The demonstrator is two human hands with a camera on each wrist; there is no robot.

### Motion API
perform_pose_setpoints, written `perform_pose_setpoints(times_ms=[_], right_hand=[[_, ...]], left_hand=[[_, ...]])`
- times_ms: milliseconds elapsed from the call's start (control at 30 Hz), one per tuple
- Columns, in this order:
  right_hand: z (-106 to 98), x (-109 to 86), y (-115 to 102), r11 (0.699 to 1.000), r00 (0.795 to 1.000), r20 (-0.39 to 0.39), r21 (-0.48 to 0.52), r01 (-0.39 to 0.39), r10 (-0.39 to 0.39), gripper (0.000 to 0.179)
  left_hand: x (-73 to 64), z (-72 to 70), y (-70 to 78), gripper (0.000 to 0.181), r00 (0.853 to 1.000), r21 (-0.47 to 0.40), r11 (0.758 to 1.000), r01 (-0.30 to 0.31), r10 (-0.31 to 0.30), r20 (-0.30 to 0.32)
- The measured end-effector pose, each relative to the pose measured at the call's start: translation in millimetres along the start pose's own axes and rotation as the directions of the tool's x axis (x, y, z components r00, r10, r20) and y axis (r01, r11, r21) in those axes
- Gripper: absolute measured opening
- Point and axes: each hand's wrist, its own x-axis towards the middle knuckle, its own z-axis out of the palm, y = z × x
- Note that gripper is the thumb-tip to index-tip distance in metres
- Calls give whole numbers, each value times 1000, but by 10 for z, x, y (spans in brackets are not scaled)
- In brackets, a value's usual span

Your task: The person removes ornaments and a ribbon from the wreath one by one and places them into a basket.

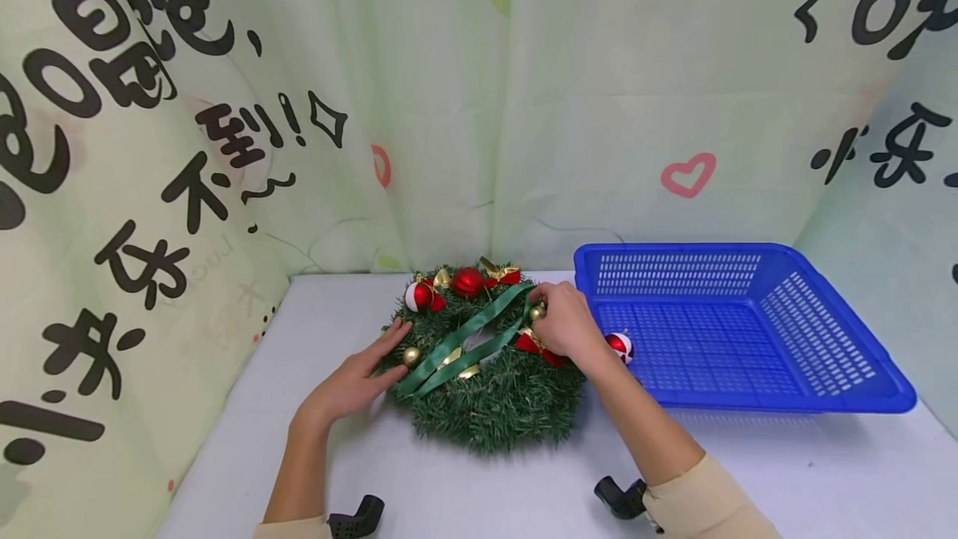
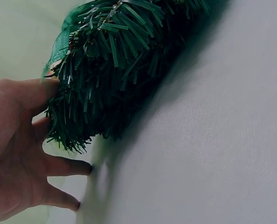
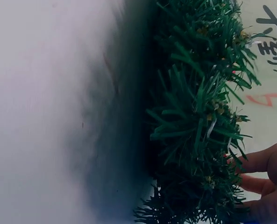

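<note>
Left grip (image 1: pixel 349 383) spread on wreath (image 1: pixel 494 414), right grip (image 1: pixel 566 320) at ribbon (image 1: pixel 479 322), pinch hidden, cannot tell

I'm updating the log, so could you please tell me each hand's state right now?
Left hand: open, touching the wreath.
Right hand: at the green ribbon; whether it grips cannot be told.

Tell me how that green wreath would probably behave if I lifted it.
The wreath probably feels light and springy, given its thin, bristly needles. The green ribbon crossing its middle looks thin, so it may sag or shift. The shiny red bauble on its far side might wobble.
</note>
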Motion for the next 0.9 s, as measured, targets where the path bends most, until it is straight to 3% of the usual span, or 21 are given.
perform_pose_setpoints(times_ms=[533, 900], right_hand=[[25, 58, 23, 999, 997, -77, -33, 27, -29, 30], [-15, 43, 15, 1000, 995, -98, 8, 30, -29, 22]], left_hand=[[28, 1, -40, 69, 1000, -22, 1000, 2, -1, 19], [22, -7, -35, 70, 1000, -32, 999, 15, -15, 25]])
